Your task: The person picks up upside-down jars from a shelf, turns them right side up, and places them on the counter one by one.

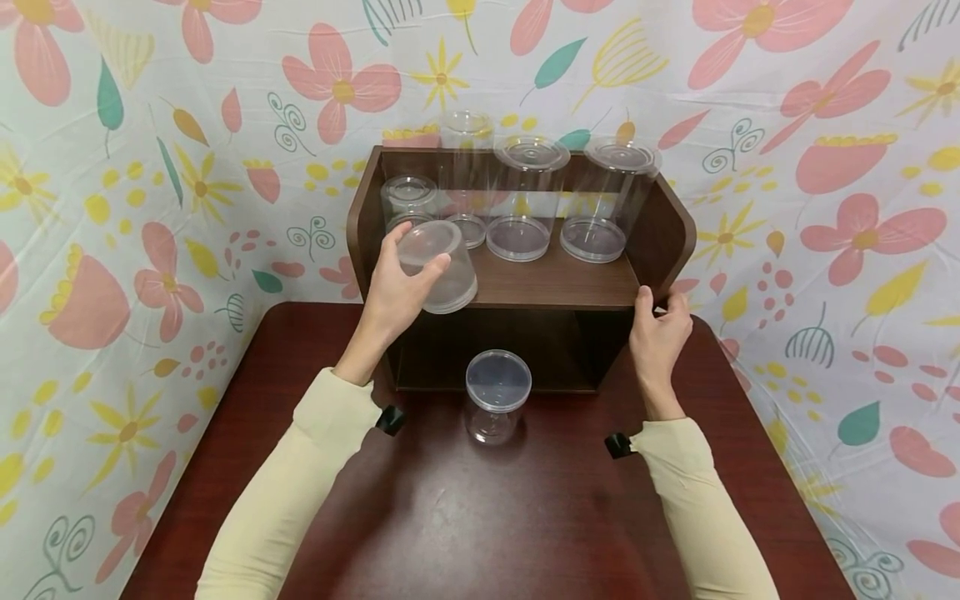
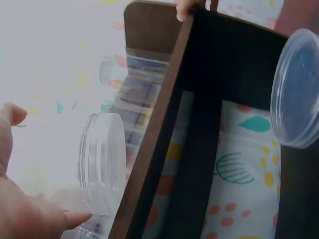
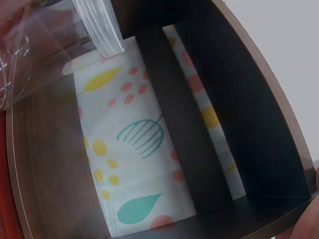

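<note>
In the head view my left hand (image 1: 393, 287) holds a clear plastic jar (image 1: 448, 275) between thumb and fingers, tilted in front of the upper shelf's left part. The left wrist view shows the jar's ridged, lid-like end (image 2: 103, 162) facing the wooden shelf unit. My right hand (image 1: 660, 340) grips the right side of the brown two-level shelf unit (image 1: 555, 285), thumb at the front edge. Another clear jar (image 1: 497, 396) with a translucent lid on top stands on the table before the lower compartment.
Along the upper shelf stand a short jar (image 1: 409, 196), a tall narrow jar (image 1: 467, 179) and two wide jars, one of them (image 1: 527, 200) near the middle. Side panels bound the shelf unit. Under it is a dark red table (image 1: 450, 517), with flower-patterned cloth behind.
</note>
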### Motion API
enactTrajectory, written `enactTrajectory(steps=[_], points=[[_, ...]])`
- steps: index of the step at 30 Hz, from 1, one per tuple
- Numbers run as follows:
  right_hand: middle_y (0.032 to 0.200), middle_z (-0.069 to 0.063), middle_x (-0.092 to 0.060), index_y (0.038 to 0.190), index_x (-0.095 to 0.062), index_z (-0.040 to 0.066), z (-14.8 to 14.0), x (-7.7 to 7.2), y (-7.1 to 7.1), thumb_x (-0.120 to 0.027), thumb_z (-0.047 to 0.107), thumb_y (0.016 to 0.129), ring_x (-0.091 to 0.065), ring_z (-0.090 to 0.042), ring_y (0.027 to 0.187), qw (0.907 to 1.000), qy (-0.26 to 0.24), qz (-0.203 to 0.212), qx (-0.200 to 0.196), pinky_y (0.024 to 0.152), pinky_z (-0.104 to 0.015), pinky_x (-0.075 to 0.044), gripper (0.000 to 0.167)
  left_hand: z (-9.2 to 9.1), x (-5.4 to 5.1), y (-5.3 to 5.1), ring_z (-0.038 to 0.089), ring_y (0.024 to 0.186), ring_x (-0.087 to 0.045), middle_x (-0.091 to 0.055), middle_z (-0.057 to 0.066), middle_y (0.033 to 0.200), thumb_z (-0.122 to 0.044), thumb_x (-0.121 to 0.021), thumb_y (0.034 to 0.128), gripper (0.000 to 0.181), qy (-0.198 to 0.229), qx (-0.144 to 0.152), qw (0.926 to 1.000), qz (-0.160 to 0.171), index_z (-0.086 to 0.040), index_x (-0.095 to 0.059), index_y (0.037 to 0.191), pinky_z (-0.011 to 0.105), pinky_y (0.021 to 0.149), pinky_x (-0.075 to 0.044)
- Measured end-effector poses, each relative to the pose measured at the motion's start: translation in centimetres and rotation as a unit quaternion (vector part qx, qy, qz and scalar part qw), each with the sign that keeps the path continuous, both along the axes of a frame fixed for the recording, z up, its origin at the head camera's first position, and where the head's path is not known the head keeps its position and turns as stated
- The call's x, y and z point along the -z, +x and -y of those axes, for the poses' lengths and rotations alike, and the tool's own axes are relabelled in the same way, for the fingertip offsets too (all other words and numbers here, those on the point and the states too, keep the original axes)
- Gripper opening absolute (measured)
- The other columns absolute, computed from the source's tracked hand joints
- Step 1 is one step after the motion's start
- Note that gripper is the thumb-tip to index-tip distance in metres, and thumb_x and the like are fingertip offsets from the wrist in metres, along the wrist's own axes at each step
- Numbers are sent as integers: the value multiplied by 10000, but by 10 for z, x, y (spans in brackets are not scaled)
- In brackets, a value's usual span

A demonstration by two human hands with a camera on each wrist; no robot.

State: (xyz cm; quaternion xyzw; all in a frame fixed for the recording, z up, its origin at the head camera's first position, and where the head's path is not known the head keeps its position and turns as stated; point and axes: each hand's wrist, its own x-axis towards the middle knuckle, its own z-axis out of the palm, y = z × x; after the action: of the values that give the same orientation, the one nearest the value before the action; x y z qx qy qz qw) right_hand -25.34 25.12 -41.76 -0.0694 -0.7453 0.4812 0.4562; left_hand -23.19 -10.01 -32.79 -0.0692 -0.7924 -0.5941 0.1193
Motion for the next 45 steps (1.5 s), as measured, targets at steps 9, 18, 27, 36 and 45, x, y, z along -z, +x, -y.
enactTrajectory(steps=[9, 18, 27, 36, 45], points=[[830, 116, -497, 935, -660, -123, -1, 0, -1, -659, 116, 946, -514, -147, 792, 10000, -22, 61, 33, 723, -171, -374, 239, 4, 4, 23, 295, 1232, -525, -361, 170, 1570, -341, -706, 921, 820, 464, 319, 9982, -212, -73, -312, 1588, 483, 1020, -470], [832, 73, -508, 969, -671, -122, 0, -1, 1, -661, 139, 953, -476, -85, 757, 9999, -6, 171, 28, 699, -176, -359, 262, 10, 12, 46, 291, 1156, -573, -369, 114, 1579, -347, -690, 922, 798, 555, 425, 9975, -111, -76, -340, 1586, 487, 984, -474], [846, -3, -552, 987, -672, -144, -2, -3, 1, -666, 104, 941, -488, -33, 777, 9996, -129, 233, -108, 721, -171, -383, 253, 8, 29, 62, 270, 1165, -578, -444, 122, 1519, -260, -686, 927, 748, 796, 478, 9956, -73, -39, -366, 1566, 341, 959, -486], [833, 99, -535, 977, -686, -123, -4, -4, 1, -686, 118, 946, -507, -18, 796, 9990, -286, 185, -307, 743, -177, -421, 244, 5, 50, 75, 214, 1189, -616, -550, 171, 1466, -101, -658, 967, 667, 1358, 743, 9879, 38, 8, -347, 1547, 233, 966, -499], [861, 81, -558, 1061, -713, -102, -1, -8, 5, -695, 129, 973, -519, -46, 830, 9938, -819, 442, -610, 751, -196, -416, 248, -1, 65, 80, 181, 1144, -624, -552, 187, 1456, -62, -653, 963, 646, 1523, 819, 9849, 50, 26, -358, 1531, 240, 941, -512]])
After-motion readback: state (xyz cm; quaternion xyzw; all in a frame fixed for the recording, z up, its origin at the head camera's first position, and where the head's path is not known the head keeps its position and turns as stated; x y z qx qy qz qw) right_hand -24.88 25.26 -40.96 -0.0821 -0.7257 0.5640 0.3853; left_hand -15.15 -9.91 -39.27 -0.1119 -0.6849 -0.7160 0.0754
